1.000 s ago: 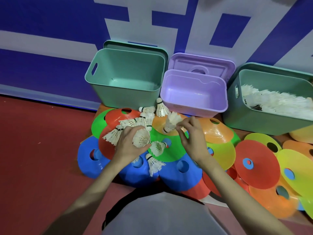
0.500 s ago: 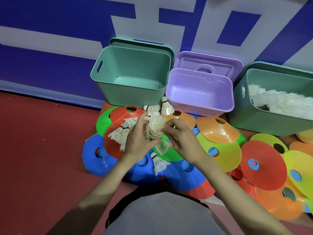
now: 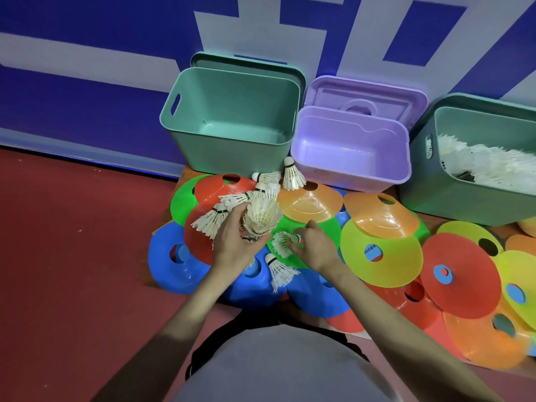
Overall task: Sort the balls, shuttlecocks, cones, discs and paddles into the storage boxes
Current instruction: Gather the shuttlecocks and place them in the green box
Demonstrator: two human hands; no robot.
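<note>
The left hand (image 3: 235, 242) gripped a nested stack of shuttlecocks (image 3: 262, 217), fingers curled round the cork ends, feathers fanning upward. The right hand (image 3: 314, 243) reached down onto a green disc (image 3: 324, 227) and pinched a single shuttlecock (image 3: 282, 242) lying there; the fingertips covered its cork, so the exact hold was hard to read.

More shuttlecocks lay loose around the hands: 1 (image 3: 278, 271) on a blue disc (image 3: 179, 265) pile below the wrists, 1 (image 3: 293, 177) standing upright just in front of the teal box (image 3: 232, 140), another (image 3: 265, 177) on its side beside it, and several (image 3: 211, 220) fanned out behind the left hand over a red disc (image 3: 223, 184).

3 boxes stood against the blue-and-white wall: the teal box held nothing visible, the purple box (image 3: 351, 158) likewise, with a lid (image 3: 368, 97) propped behind it, and the right green box (image 3: 475, 169) held a long row of white shuttlecocks (image 3: 487, 163).

Overlapping discs in orange (image 3: 310, 204), yellow (image 3: 380, 253), red and blue spread across the floor to the right, partly hiding a brown board beneath. The person's grey top filled the bottom edge.
</note>
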